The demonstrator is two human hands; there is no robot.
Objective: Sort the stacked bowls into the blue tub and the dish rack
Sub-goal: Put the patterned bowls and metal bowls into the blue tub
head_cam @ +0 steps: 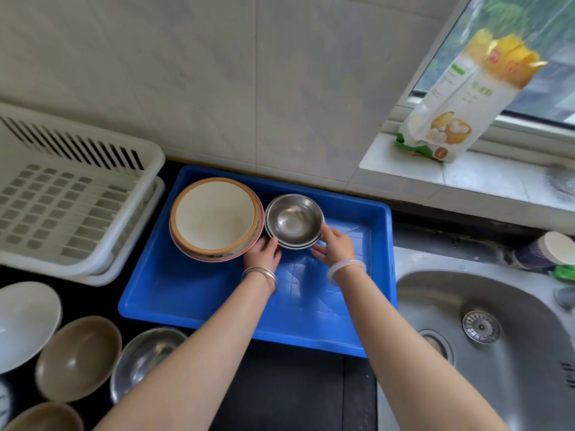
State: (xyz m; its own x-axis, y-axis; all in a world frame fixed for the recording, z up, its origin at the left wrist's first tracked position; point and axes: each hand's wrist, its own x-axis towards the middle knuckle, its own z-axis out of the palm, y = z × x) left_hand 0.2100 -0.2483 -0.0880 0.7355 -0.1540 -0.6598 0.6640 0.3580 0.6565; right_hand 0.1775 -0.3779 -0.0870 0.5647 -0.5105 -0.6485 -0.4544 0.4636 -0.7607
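A blue tub (193,287) sits on the dark counter. Inside it at the back left stands a stack of large cream bowls with orange rims (214,217). Beside that is a small stack of steel bowls (294,219). My left hand (263,255) touches the stack's near left side and my right hand (334,245) holds its near right rim. The white dish rack (71,194) stands empty to the left of the tub.
Loose bowls lie on the counter at the lower left: a white one (25,321), a brown one (77,357), a steel one (143,356). A steel sink (497,337) is on the right. A flour bag (460,101) stands on the window sill.
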